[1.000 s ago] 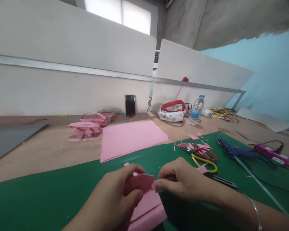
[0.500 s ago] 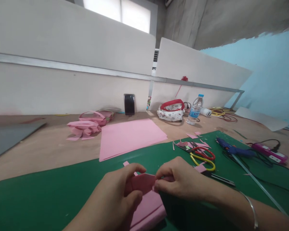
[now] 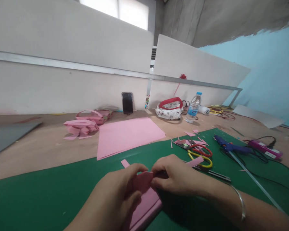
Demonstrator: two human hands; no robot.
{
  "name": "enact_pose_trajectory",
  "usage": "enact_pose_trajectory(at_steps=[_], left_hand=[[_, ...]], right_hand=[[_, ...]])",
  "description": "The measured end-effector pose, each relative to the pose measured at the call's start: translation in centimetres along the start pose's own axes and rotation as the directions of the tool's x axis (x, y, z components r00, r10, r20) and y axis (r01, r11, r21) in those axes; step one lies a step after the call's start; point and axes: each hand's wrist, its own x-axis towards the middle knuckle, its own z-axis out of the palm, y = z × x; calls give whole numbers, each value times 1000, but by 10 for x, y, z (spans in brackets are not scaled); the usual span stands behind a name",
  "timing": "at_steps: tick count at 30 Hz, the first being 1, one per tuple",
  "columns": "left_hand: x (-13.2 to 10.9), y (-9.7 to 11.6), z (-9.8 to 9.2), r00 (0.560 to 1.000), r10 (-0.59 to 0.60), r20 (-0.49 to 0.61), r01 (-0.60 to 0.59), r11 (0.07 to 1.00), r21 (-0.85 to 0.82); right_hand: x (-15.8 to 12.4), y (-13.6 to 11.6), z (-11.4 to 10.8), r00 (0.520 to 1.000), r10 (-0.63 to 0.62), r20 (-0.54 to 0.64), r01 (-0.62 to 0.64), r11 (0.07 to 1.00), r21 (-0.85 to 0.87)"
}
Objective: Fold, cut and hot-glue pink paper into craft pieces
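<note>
A folded piece of pink paper [image 3: 144, 200] rests on the green cutting mat [image 3: 50, 199] near the front edge. My left hand [image 3: 115, 199] grips its left side, thumb and fingers pinched on the upper fold. My right hand [image 3: 175, 176] pinches the paper's top right corner, fingers pressed together; a thin bangle sits on that wrist. The lower part of the paper is partly hidden under my left hand.
A stack of pink sheets [image 3: 127, 134] lies beyond the mat. Scissors with red and yellow handles [image 3: 199, 153], a blue glue gun [image 3: 228, 147], a metal ruler [image 3: 252, 181] and cables lie at the right. Pink paper baskets [image 3: 84, 123], a phone [image 3: 127, 102], a pouch [image 3: 170, 110] and a water bottle [image 3: 192, 109] stand at the back.
Both hands have drawn closer together on the pink paper and shifted slightly left. The upper fold is pressed lower. The view has drifted a little to the right.
</note>
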Motion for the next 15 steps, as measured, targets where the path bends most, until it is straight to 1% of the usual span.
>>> enact_pose_trajectory(at_steps=[4,9,12,15], left_hand=[[1,1,1,999,-26,18,27,1000,-9],[2,3,0,997,-43,61,46,997,-58],[3,7,-3,990,-105,89,114,989,-98],[5,9,-5,979,-187,86,198,969,-148]], right_hand=[[2,-1,-1,998,-15,66,11,998,68],[2,-3,-4,991,-49,126,44,998,42],[2,-2,-5,987,-82,138,75,996,56],[2,-1,-7,983,-91,157,71,989,129]])
